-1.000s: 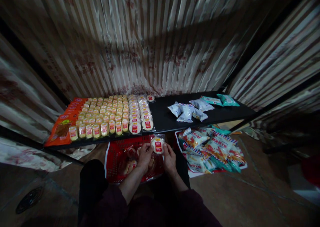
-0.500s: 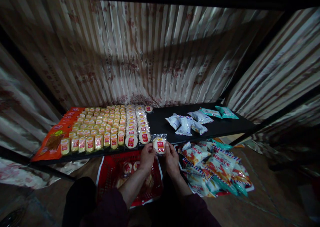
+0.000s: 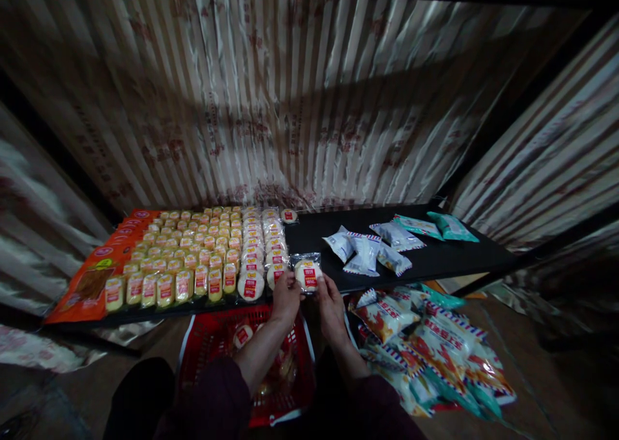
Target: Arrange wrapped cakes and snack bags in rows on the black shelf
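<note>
A round white rice cracker [image 3: 308, 275] in a clear wrapper with a red label is held upright between my hands at the shelf's front edge. My left hand [image 3: 286, 299] pinches its left side, and my right hand [image 3: 331, 306] grips its right side. Just left of it, two rows of the same wrapped crackers [image 3: 251, 284] run toward the back. One more cracker [image 3: 289, 216] lies at the rear, at the head of another row. Further left, several rows of small yellow wrapped cakes [image 3: 184, 284] stand close together.
Orange packets [image 3: 87, 288] lie at the black shelf's [image 3: 314, 230] left end. White snack bags [image 3: 363, 254] and teal bags [image 3: 453, 226] are on its right half. Below sit a red basket [image 3: 200, 343] with crackers and a heap of snack bags [image 3: 440, 337]. A striped curtain [image 3: 290, 104] hangs behind.
Both hands have moved the rice cracker slightly up and toward the shelf, beside the front of the cracker rows. The view has shifted a little.
</note>
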A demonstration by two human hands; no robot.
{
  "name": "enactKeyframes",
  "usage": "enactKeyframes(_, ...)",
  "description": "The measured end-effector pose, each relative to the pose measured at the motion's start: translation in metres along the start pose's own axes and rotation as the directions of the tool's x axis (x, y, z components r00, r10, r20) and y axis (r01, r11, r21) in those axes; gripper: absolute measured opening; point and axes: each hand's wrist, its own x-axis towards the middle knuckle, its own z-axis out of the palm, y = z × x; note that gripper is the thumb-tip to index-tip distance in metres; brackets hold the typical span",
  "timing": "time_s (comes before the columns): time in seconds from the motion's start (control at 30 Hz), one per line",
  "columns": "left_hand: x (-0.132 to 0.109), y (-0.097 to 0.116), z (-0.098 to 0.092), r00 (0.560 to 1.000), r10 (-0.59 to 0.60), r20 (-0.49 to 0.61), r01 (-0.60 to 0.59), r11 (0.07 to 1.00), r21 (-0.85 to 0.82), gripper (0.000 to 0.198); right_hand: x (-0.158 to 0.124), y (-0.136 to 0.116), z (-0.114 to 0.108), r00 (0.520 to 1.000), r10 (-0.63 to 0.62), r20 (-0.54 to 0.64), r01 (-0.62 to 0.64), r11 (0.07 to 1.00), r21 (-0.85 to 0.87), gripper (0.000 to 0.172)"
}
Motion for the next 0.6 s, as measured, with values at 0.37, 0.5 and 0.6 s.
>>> enactKeyframes(0.37,0.033,0.003,0.018,1.000,0.017,-0.003,-0.017,0.999,0.038,0.023,0.034,-0.007,0.014,0.998,-0.066,-0.019,0.066,0.998,-0.011,0.051)
enactKeyframes(0.5,0.044,0.007,0.023,0.999,0.043,-0.022,-0.042,0.998,0.041,0.027,0.055,-0.005,0.021,0.994,-0.092,-0.055,0.092,0.996,-0.008,0.051)
enactKeyframes(0.6,0.050,0.010,0.027,0.995,0.097,-0.034,-0.094,0.992,0.089,0.027,0.069,-0.003,0.025,0.994,-0.077,-0.076,0.077,0.997,0.007,0.052)
